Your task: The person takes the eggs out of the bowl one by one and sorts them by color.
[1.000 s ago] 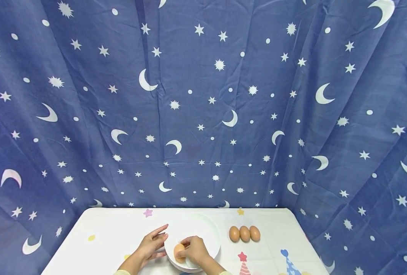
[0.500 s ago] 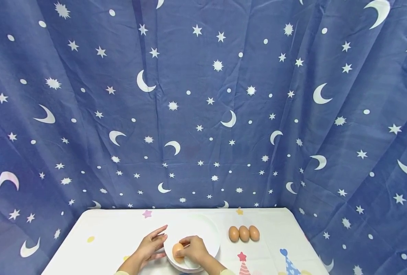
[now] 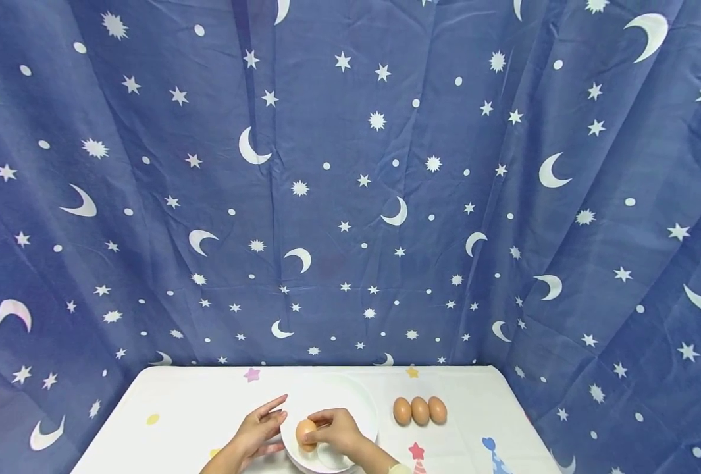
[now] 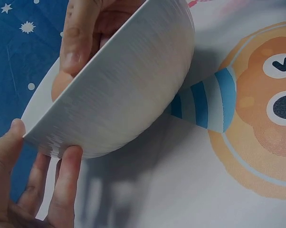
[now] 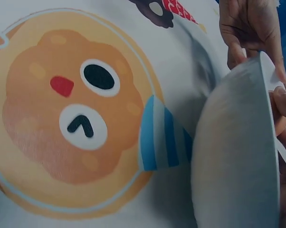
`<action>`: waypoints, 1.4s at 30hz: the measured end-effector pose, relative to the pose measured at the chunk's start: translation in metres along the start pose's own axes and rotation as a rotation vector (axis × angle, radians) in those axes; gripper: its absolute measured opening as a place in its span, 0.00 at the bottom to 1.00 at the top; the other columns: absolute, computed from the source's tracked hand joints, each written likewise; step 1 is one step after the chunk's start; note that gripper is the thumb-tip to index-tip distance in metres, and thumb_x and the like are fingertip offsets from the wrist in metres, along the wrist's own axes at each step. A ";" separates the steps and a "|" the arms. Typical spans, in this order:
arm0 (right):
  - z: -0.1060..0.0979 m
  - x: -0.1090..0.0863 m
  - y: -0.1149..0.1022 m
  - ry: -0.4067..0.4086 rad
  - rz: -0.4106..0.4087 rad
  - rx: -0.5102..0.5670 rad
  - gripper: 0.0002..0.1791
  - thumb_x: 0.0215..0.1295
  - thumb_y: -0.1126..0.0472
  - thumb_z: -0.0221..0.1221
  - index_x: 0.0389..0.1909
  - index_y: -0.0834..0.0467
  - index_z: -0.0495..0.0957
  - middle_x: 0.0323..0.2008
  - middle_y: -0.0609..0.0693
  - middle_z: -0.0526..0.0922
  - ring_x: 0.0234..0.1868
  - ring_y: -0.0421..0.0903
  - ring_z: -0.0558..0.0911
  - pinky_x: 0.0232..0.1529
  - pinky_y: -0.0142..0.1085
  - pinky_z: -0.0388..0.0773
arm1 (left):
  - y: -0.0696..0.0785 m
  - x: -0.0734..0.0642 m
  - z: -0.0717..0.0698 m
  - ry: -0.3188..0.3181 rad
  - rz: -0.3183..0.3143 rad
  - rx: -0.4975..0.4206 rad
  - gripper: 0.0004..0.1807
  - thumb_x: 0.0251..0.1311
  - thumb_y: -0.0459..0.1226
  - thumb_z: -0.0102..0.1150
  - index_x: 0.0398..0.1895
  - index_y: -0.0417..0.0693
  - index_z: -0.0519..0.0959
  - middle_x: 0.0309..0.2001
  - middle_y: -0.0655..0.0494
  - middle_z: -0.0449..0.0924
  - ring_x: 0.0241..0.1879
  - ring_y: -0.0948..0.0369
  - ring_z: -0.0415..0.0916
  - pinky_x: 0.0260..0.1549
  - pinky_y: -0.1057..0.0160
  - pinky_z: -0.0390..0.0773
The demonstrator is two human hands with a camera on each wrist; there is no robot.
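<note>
A white bowl stands on the table's near side; its outer wall fills much of both wrist views. My left hand holds its left rim, the thumb tip at the edge and the fingers against the outside. Inside the bowl, my right hand grips a light brown egg between thumb and fingers. Part of that egg shows above the rim in the left wrist view. A pale rounded shape lies below the right hand, in the bowl.
Right of the bowl, three darker brown eggs lie side by side in a row. The white tablecloth carries printed stars, party hats and a cartoon face. Behind the table hangs a blue curtain with moons and stars.
The right hand has shifted the egg slightly within the bowl. My left hand keeps its place at the rim. The head view has tilted a little upward.
</note>
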State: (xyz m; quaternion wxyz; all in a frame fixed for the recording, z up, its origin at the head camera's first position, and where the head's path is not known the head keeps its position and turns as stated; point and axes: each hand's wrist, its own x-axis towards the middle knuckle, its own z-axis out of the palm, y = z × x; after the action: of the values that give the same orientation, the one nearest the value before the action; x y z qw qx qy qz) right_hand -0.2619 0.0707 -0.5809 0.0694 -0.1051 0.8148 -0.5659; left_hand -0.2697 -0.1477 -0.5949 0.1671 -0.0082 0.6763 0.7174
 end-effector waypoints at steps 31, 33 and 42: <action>-0.092 -0.014 -0.025 -0.006 0.104 0.270 0.27 0.55 0.73 0.68 0.57 0.74 0.74 0.46 0.61 0.84 0.42 0.49 0.87 0.45 0.37 0.86 | -0.001 0.000 0.000 -0.002 0.009 0.014 0.34 0.67 0.45 0.60 0.73 0.46 0.61 0.68 0.27 0.60 0.59 0.34 0.72 0.44 0.45 0.85; -0.107 -0.010 -0.024 0.022 0.096 0.249 0.27 0.55 0.72 0.68 0.57 0.74 0.74 0.46 0.62 0.84 0.42 0.49 0.86 0.45 0.38 0.86 | -0.001 0.000 0.000 0.002 0.010 0.012 0.34 0.67 0.45 0.60 0.73 0.46 0.61 0.68 0.28 0.61 0.58 0.36 0.74 0.44 0.45 0.85; -0.180 -0.005 -0.005 0.265 0.057 0.118 0.27 0.58 0.67 0.69 0.56 0.76 0.74 0.46 0.66 0.84 0.42 0.50 0.86 0.43 0.38 0.87 | 0.000 -0.001 0.001 0.007 0.003 0.019 0.34 0.67 0.45 0.60 0.73 0.46 0.61 0.68 0.27 0.59 0.58 0.36 0.73 0.44 0.45 0.85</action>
State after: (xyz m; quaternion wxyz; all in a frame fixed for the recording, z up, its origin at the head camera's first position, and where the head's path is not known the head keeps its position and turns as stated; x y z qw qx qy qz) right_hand -0.2984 0.2332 -0.5130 -0.0167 -0.0019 0.7848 -0.6195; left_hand -0.2688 -0.1465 -0.5947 0.1637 -0.0083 0.6838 0.7110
